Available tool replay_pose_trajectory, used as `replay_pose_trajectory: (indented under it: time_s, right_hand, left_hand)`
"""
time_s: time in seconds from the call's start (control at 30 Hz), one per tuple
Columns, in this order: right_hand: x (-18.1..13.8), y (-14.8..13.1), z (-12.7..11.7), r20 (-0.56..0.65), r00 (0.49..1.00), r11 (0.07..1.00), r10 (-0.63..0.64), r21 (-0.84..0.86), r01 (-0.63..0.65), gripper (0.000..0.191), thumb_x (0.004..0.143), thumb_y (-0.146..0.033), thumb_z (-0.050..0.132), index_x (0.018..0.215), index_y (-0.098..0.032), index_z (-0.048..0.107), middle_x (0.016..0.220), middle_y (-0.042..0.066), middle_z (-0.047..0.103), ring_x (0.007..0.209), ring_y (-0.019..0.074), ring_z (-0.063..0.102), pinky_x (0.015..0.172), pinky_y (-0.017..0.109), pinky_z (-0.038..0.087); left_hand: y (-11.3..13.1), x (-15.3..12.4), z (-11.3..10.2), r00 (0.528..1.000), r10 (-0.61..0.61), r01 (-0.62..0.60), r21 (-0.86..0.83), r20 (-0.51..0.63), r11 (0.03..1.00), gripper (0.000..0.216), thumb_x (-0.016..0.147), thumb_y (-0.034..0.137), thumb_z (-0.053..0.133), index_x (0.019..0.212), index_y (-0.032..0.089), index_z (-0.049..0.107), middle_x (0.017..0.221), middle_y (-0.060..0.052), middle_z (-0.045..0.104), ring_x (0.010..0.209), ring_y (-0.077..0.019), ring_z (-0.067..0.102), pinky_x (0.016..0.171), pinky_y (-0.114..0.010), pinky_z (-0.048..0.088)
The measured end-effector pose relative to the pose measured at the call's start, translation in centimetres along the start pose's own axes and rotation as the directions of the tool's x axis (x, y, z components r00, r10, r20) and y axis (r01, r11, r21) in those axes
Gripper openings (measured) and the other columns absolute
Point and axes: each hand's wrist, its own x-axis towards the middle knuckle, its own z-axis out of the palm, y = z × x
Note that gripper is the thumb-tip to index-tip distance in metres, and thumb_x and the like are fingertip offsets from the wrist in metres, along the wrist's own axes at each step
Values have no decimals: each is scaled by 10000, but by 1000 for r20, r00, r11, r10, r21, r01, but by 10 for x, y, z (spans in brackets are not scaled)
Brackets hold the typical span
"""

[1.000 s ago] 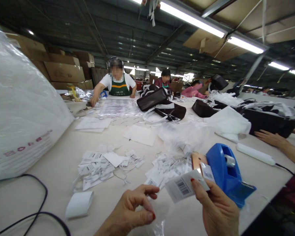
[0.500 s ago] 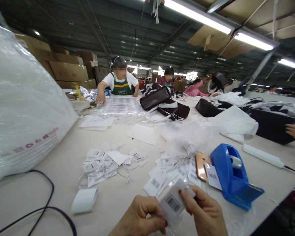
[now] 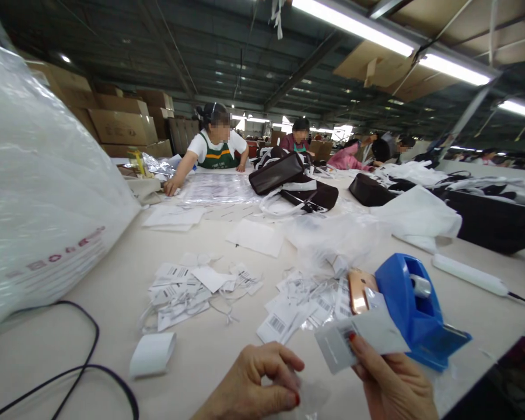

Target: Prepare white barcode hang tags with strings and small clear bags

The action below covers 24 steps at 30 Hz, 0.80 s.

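Since half a second ago the hands have separated: right hand (image 3: pixel 391 382) now lifts the tag (image 3: pixel 361 341) beside the blue tape dispenser (image 3: pixel 413 309), fingers closed on its lower edge. Left hand (image 3: pixel 249 391) pinches a clear plastic sleeve (image 3: pixel 308 396) low over the bench (image 3: pixel 114 291).

Matt paper tag (image 3: pixel 359 341), glossy blue plastic tape dispenser (image 3: pixel 413 309), crinkly clear plastic bag (image 3: pixel 39 192) (faintly shiny).

Tape dispenser (image 3: pixel 413 309) right of scattered barcode tags (image 3: pixel 289 309) on the table (image 3: pixel 114 280), phone (image 3: pixel 359 290) between them.
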Motion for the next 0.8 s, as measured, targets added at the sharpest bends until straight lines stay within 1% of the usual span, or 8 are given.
replay_pose_trajectory:
  time_s: [0.1, 0.23, 0.37, 0.43, 0.6, 0.7, 0.8]
  right_hand:
    - [-4, -2, 2, -1, 1000, 998, 4, 66, -4, 172, 418, -175, 851, 529, -192, 720, 520, -5, 679, 563, 145, 638, 542, 196, 533]
    - [-12, 6, 8, 59, 997, 994, 44, 101, -50, 153, 435, -185, 847, 506, -183, 712, 531, 16, 689, 539, 160, 636, 518, 227, 535]
    - [-12, 14, 9, 152, 980, 989, 131, 55, -141, 177, 485, -229, 836, 626, -180, 741, 575, 28, 705, 538, 146, 623, 533, 219, 519]
    - [-11, 16, 8, 167, 972, 984, 165, 43, -175, 188, 507, -240, 828, 666, -181, 745, 620, 39, 722, 537, 141, 620, 523, 214, 508]
    - [-8, 18, 6, 147, 970, 978, 196, 49, -205, 184, 498, -218, 832, 648, -170, 739, 625, 42, 729, 542, 150, 633, 515, 214, 510]
    - [-8, 17, 7, 113, 977, 981, 181, 52, -188, 171, 490, -215, 834, 621, -171, 732, 647, 44, 737, 558, 160, 648, 498, 208, 510]
    - [-8, 18, 6, 113, 982, 987, 154, 36, -159, 175, 497, -214, 830, 641, -179, 738, 670, 44, 743, 569, 170, 657, 507, 219, 524]
  left_hand:
    - [0, -1, 1, 1000, 2, -3, 14, 18, 1000, 118, 626, 276, 743, 695, 182, 732, 873, -70, 678, 823, -205, 603, 777, -318, 418]
    - [-2, 0, 2, 999, 8, -8, 19, 48, 1000, 108, 632, 260, 738, 699, 177, 730, 870, -65, 676, 811, -204, 600, 766, -316, 415]
    - [-3, 1, 3, 999, 15, -14, -8, 50, 1000, 96, 630, 242, 735, 694, 171, 727, 834, -65, 671, 795, -210, 596, 745, -321, 417]
    - [-2, 1, 3, 999, 18, -18, -14, 35, 1000, 93, 627, 237, 735, 686, 166, 724, 813, -64, 672, 782, -209, 596, 737, -321, 417]
    - [-3, 0, 4, 999, 1, 0, -15, 37, 1000, 108, 624, 253, 738, 674, 159, 721, 802, -57, 669, 770, -198, 595, 732, -310, 419]
    - [-3, 0, 3, 999, -27, 27, 11, 46, 1000, 129, 627, 274, 739, 690, 162, 727, 832, -53, 668, 789, -195, 593, 750, -307, 418]
    - [-2, 1, 3, 998, -37, 38, -21, 55, 999, 132, 628, 281, 741, 701, 172, 734, 835, -45, 666, 806, -194, 589, 767, -306, 412]
